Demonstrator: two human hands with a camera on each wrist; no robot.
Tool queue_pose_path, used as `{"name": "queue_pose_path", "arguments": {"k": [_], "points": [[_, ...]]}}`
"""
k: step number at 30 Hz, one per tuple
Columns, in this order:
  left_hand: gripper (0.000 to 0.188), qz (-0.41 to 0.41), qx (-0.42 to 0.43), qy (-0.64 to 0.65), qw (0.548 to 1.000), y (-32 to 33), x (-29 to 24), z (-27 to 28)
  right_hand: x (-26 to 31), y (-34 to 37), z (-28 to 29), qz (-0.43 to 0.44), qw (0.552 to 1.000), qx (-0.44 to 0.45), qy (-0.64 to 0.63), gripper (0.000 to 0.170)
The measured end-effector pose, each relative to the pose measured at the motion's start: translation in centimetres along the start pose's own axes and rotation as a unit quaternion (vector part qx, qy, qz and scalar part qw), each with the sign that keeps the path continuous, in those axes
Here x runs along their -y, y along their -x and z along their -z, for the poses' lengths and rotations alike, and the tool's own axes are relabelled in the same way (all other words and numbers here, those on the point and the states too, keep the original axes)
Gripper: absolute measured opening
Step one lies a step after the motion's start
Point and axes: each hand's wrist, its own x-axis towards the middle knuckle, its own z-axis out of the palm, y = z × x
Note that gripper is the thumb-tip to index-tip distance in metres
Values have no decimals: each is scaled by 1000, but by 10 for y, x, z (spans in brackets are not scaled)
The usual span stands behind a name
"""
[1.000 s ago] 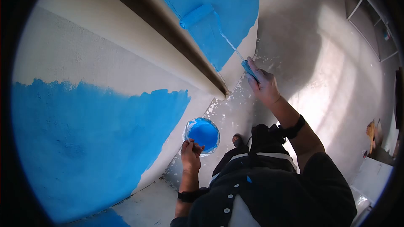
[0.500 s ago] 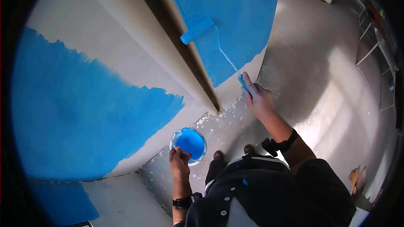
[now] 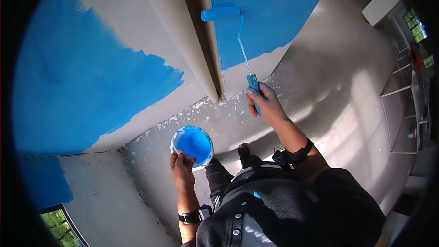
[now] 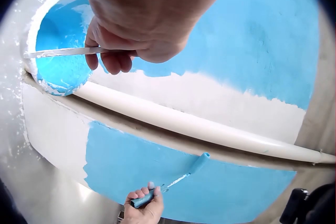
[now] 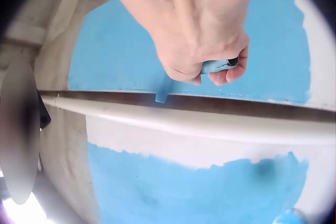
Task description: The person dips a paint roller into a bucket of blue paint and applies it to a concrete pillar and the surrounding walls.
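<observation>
In the head view, my right hand (image 3: 269, 104) grips the blue handle of a paint roller (image 3: 220, 13). The roller's sleeve is coated in blue and overlaps the edge of the blue wall patch, its left end over the dark gap by the pipe. My left hand (image 3: 183, 169) holds a white-rimmed bucket (image 3: 174, 142) of blue paint by its handle. In the left wrist view the thin white handle (image 4: 58, 53) crosses the bucket's mouth into my curled fingers. The right wrist view shows the roller handle's end (image 5: 220, 65) poking out of my fist.
A thick pale pipe (image 3: 185, 41) runs down the wall between two blue painted areas. Unpainted wall (image 3: 132, 123) borders the blue. Paint specks dot the grey floor (image 3: 228, 132) along the wall's foot. A metal frame (image 3: 395, 92) stands at the far right.
The head view has turned, bringing windows into sight. The roller's left end has shifted from the blue patch's edge to over the dark gap. Both hands keep their holds on roller and bucket.
</observation>
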Motion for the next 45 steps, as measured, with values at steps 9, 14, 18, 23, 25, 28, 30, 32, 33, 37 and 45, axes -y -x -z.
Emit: {"name": "queue_pose_path", "arguments": {"k": [9, 14, 18, 23, 25, 28, 30, 32, 33, 37, 45], "points": [[11, 10, -25, 16, 1000, 6, 10, 21, -147, -55, 31, 139, 969, -102, 177, 28], [11, 0, -53, 8, 999, 12, 6, 33, -165, -38, 36, 117, 948, -135, 263, 27], [11, -2, -57, 10, 998, 14, 5, 34, -99, -31, 18, 171, 932, -136, 290, 28], [11, 1, -60, 3, 998, 11, 4, 35, -151, -38, 29, 161, 926, -146, 308, 27], [10, 1, -61, -2, 998, 11, 4, 35, -165, -36, 35, 158, 920, -149, 326, 26], [10, 10, -62, -11, 998, 8, 6, 36, -163, -44, 35, 128, 939, -138, 286, 30], [10, 12, -59, -4, 998, 7, 8, 37, -150, -53, 28, 125, 959, -129, 220, 31], [10, 16, -61, -4, 998, 7, 8, 36, -171, -54, 31, 119, 954, -132, 242, 30], [10, 17, -61, -2, 998, 7, 7, 36, -183, -56, 32, 117, 948, -134, 263, 29], [10, 26, -82, -11, 996, 9, 6, 34, -207, -42, 36, 98, 927, -147, 331, 30], [11, 32, -74, -18, 997, 9, 4, 29, -222, -48, 28, 97, 932, -165, 307, 32]]}}
